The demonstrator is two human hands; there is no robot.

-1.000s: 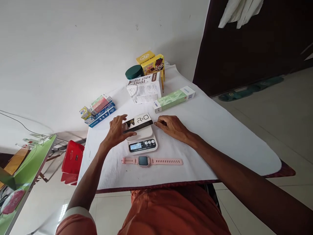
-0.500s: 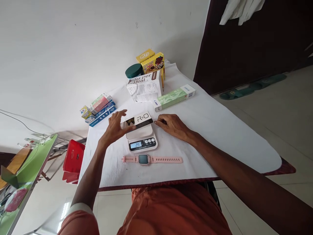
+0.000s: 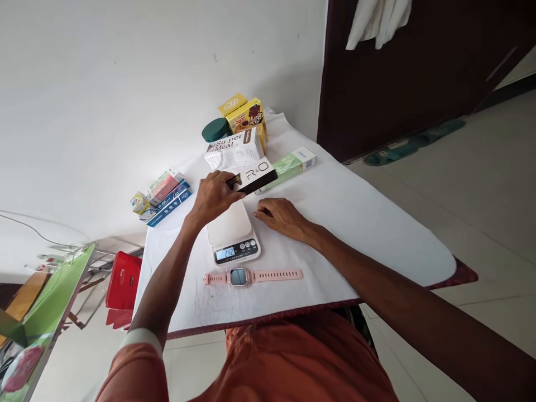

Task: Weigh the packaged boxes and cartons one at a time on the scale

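Observation:
My left hand (image 3: 214,196) grips one end of a slim white and black box (image 3: 257,174) marked R&O, held above the table beyond the scale. Below it stands a white digital kitchen scale (image 3: 230,226), its plate bare and its lit display seeming to read 242. Just right of the scale, my right hand (image 3: 281,218) rests on the cloth with its fingers loosely curled and nothing visible in them. A pink smartwatch (image 3: 239,276) lies stretched out in front of the scale. Behind the held box, a long green and white box (image 3: 288,167) is partly covered.
At the back are a white Super Meal box (image 3: 234,146), a dark green lidded jar (image 3: 215,129) and yellow boxes (image 3: 246,117). Small cartons (image 3: 165,195) sit at the left edge of the white-covered table (image 3: 368,240). A red bin (image 3: 122,279) and green table (image 3: 56,301) stand left.
My left hand has closed on the R&O box and lifted it off the scale, up and to the right. The right hand stays beside the scale. The whole view has shifted slightly.

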